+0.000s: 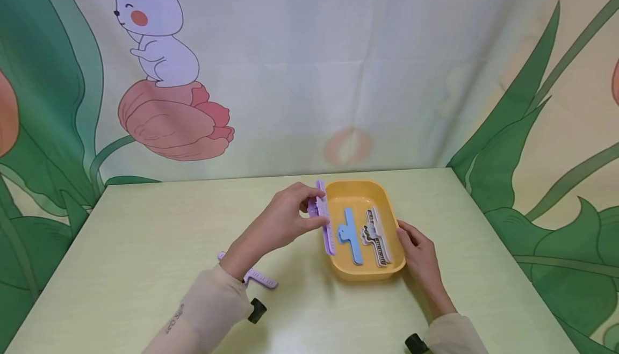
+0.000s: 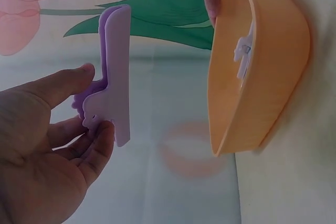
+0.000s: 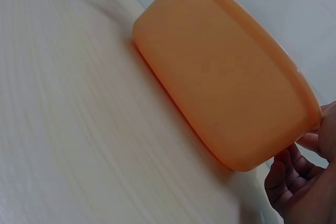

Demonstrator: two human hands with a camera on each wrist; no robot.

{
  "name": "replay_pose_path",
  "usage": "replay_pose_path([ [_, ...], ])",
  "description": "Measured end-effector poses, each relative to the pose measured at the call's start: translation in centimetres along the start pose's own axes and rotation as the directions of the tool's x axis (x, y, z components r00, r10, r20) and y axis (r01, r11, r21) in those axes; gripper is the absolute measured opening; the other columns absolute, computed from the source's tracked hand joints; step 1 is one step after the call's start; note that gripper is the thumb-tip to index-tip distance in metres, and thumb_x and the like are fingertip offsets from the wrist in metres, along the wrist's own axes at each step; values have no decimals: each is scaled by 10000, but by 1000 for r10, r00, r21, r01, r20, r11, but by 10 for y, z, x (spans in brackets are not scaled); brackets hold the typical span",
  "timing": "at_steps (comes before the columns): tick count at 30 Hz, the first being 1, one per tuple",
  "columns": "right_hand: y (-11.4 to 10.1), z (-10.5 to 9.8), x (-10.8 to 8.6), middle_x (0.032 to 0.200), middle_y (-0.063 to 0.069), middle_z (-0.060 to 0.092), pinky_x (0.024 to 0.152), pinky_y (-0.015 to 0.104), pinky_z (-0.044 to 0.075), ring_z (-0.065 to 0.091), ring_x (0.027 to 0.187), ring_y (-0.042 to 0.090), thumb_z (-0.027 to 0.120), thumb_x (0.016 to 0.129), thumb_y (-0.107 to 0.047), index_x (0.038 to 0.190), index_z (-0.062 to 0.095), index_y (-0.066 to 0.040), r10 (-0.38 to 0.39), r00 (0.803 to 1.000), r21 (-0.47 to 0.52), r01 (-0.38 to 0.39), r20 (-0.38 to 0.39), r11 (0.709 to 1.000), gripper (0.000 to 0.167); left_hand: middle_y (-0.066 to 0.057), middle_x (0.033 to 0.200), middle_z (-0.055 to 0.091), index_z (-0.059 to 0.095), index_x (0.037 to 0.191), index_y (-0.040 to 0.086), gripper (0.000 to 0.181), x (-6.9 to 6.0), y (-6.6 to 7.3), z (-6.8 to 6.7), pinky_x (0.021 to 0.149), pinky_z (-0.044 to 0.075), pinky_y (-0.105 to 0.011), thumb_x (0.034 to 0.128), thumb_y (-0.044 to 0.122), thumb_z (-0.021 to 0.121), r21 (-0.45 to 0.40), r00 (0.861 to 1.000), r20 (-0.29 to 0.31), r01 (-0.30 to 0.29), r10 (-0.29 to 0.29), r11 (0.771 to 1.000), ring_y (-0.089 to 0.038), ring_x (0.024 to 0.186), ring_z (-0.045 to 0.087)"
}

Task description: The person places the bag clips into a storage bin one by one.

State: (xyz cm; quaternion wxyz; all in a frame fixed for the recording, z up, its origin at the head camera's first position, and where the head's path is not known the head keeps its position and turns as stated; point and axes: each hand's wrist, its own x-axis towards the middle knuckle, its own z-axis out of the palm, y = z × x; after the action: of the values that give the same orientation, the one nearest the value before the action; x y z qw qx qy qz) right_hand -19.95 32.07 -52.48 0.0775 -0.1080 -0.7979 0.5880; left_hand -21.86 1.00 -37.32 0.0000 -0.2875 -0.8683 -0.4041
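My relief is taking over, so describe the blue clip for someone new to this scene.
In the head view, find the yellow tray on the pale table, with the right hand at its right side. Inside it, the blue clip lies left of the black-and-white patterned clip. Only it is blue, unlike that one and the purple clip in the left hand.

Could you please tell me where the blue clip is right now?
In the head view, the blue clip lies inside the yellow tray, just left of the black-and-white clip.
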Motion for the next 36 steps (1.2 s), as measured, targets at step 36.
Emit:
replay_pose_path([
  [36, 3, 0, 2, 1452, 153, 585, 837, 83, 477, 578, 1222, 247, 540, 1083, -399, 1463, 583, -75, 4, 1000, -24, -4, -8, 1000, 501, -68, 1050, 651, 685, 1289, -12, 488, 43, -8, 55, 773, 479, -260, 897, 239, 831, 111, 989, 149, 1, -18, 994, -179, 913, 542],
])
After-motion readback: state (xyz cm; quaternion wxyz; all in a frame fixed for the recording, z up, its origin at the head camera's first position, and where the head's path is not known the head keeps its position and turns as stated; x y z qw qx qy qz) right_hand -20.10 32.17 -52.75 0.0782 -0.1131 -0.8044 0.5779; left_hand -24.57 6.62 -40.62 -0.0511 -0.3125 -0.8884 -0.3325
